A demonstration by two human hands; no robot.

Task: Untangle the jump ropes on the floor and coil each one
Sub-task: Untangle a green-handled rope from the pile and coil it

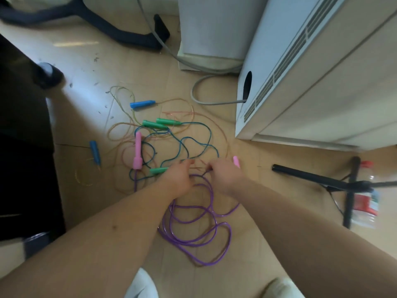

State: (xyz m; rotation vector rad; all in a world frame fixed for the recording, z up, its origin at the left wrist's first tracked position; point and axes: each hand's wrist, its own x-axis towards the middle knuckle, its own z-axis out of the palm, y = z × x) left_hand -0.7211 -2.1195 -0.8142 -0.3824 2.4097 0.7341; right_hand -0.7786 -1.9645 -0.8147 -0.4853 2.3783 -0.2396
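Observation:
Several jump ropes lie tangled on the tan floor. A purple rope (193, 224) loops near me, ending in a pink handle (137, 151) on the left. A second pink handle (236, 161) sticks out beside my right hand (224, 176), which pinches a thin cord. My left hand (179, 176) is closed on the cords at the tangle's middle, next to a green handle (158, 170). A blue-green rope (189, 143) winds beyond my hands toward two green handles (161, 123). Pale orange cord (122, 130) runs to two blue handles (142, 104) (95, 152).
A white air-conditioner unit (300, 82) stands at the right with a grey hose (206, 97) curling out of it. A black stand (322, 179) and a plastic bottle (365, 209) lie at the right. Dark furniture (23, 158) borders the left. A dark padded tube (96, 24) lies at the back.

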